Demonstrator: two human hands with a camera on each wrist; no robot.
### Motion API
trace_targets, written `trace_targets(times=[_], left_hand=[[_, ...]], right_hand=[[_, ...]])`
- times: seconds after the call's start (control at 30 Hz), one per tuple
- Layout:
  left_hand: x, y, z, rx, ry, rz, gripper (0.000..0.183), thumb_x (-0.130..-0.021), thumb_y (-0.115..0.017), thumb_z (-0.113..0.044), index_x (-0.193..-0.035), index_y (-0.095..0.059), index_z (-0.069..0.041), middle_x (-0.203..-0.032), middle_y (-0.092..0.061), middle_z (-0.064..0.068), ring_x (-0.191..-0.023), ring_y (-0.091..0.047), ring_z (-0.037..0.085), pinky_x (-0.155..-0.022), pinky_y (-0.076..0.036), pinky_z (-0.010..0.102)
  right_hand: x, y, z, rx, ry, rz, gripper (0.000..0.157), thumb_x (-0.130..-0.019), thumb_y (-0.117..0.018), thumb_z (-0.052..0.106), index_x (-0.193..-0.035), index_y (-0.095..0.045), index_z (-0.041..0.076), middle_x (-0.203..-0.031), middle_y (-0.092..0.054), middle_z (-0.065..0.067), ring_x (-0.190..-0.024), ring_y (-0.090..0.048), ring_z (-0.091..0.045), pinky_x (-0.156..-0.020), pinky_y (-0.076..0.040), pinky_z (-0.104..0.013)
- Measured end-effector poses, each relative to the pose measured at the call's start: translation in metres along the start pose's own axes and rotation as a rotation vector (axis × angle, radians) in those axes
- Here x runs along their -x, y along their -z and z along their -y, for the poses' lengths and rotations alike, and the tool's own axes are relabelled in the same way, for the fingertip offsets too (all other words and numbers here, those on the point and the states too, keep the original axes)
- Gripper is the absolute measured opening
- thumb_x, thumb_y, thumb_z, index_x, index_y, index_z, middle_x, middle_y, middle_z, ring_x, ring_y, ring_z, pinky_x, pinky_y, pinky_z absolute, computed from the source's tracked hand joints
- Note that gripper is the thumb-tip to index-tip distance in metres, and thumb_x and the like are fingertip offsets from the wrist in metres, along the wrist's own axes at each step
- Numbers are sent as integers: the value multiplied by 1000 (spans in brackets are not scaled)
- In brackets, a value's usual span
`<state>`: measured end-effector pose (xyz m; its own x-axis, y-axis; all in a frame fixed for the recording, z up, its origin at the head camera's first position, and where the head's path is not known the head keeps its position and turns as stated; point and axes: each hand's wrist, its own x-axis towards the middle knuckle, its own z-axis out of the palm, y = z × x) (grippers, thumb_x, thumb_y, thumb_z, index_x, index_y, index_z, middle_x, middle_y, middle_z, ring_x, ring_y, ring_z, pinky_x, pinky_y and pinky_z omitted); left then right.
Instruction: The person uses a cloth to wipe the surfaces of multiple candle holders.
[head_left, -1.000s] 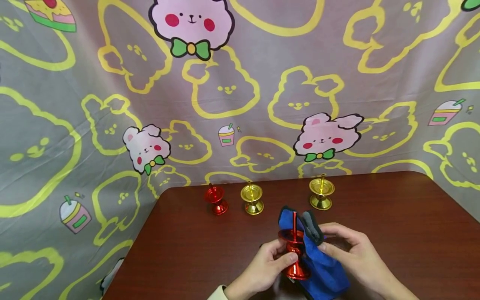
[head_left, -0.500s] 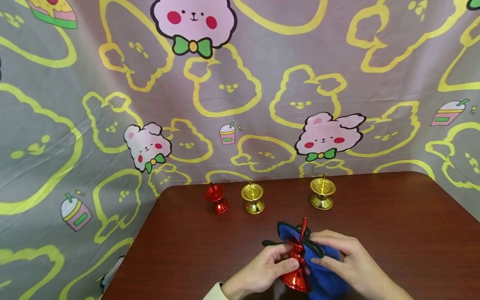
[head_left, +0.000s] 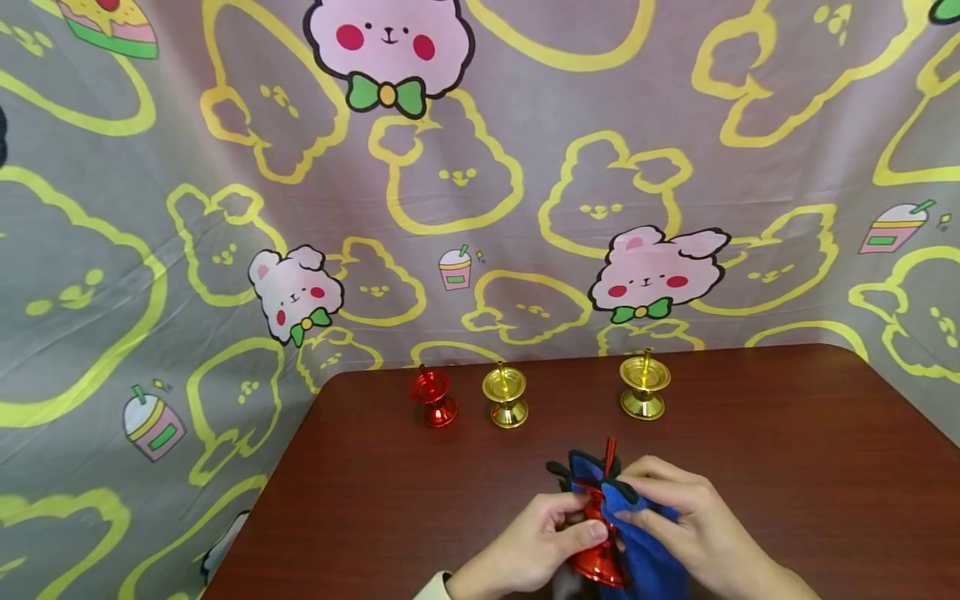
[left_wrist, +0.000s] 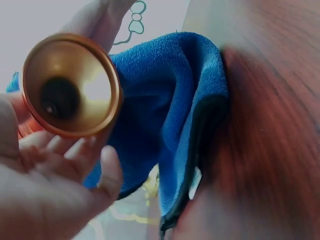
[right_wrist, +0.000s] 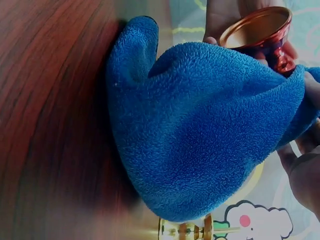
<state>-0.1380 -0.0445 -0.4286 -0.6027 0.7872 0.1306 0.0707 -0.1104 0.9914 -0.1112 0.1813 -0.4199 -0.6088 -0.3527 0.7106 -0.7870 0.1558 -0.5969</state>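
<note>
My left hand [head_left: 540, 537] grips a shiny red candle holder [head_left: 600, 562] by its waist, and its thin spike tilts up and away. In the left wrist view the hollow underside of its base [left_wrist: 100, 92] shows, coppery inside. A blue plush cloth [head_left: 648, 546] with dark edging wraps the holder's upper dish, partly hiding it. Pinching that cloth against the holder from the right is my right hand [head_left: 693, 517], thumb in front and fingers behind. The cloth [right_wrist: 200, 125] hangs in broad folds in the right wrist view.
On the far side of the brown table [head_left: 360, 517] stand a second red candle holder [head_left: 435, 398], a gold one [head_left: 506, 396] beside it, and another gold one [head_left: 643, 385] farther right. A patterned cloth backdrop [head_left: 480, 200] rises behind the table.
The held candle holder has tilted and dropped slightly toward me. The blue cloth has been gathered round its dish by my right hand. The holders at the back stay put.
</note>
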Motion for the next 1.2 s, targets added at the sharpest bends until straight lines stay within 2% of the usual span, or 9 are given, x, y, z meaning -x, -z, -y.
trace_targets(times=[0.2,0.3,0.43,0.5,0.6,0.7,0.93,1.07,1.2], left_hand=[[0,-7,-6,-291,0,-152,28,-103,-59,-20,-123,-67,-1,-108,-73,5,-90,-65,-1,-78,-53,20],[-1,-10,-9,-564,1,-250,25,-100,-63,-29,-110,-72,-8,-89,-71,-9,-75,-60,-6,-63,-48,15],[-5,-12,-9,-972,-51,-359,21,-97,-67,-37,-106,-72,-19,-81,-68,-16,-64,-54,-5,-61,-37,16],[-6,-13,-6,-1111,-116,-404,23,-95,-69,-36,-110,-73,-20,-89,-71,-14,-67,-57,-4,-66,-36,17],[-5,-12,-4,-1183,-199,-446,23,-92,-72,-32,-111,-72,-19,-95,-73,-12,-70,-58,-1,-67,-35,18],[-4,-10,-3,-1141,-240,-448,21,-94,-70,-32,-111,-72,-19,-96,-72,-12,-71,-57,-2,-69,-36,18],[-3,-4,-9,-943,-269,-407,21,-98,-65,-33,-113,-70,-20,-95,-71,-13,-77,-54,-1,-74,-40,21],[0,-4,-12,-747,-213,-368,26,-98,-66,-29,-123,-69,-22,-106,-73,-10,-90,-56,3,-78,-41,21],[-1,-4,-14,-409,-143,-279,28,-100,-64,-20,-127,-67,-13,-108,-72,4,-97,-61,5,-86,-48,21]], right_hand=[[-3,-5,6,149,-46,-16,45,-77,-75,-17,-114,-73,8,-106,-64,4,-93,-60,-10,-81,-50,-17],[-7,-11,6,262,-20,-40,47,-73,-79,-14,-112,-73,11,-105,-64,7,-90,-57,-7,-75,-47,-15],[-13,-18,6,432,-9,-54,44,-73,-81,-8,-109,-74,15,-103,-63,12,-88,-53,-5,-73,-44,-15],[-16,-20,7,492,-15,-49,31,-80,-80,3,-108,-74,16,-103,-62,15,-88,-53,-4,-76,-43,-16],[-19,-22,6,507,39,-68,15,-97,-68,23,-107,-74,13,-102,-64,12,-88,-55,-8,-80,-45,-19],[-21,-22,4,459,96,-98,35,-106,-50,34,-107,-75,9,-102,-66,8,-90,-58,-10,-83,-46,-18],[-20,-20,-1,324,205,-167,32,-103,-56,27,-108,-74,1,-103,-68,-3,-91,-61,-14,-83,-48,-15],[-17,-18,-2,252,201,-185,32,-102,-57,25,-110,-73,-1,-104,-68,-7,-94,-64,-14,-84,-50,-15],[-12,-15,-1,152,148,-182,23,-97,-65,12,-114,-71,-2,-109,-67,-10,-101,-64,-13,-89,-48,-17]])
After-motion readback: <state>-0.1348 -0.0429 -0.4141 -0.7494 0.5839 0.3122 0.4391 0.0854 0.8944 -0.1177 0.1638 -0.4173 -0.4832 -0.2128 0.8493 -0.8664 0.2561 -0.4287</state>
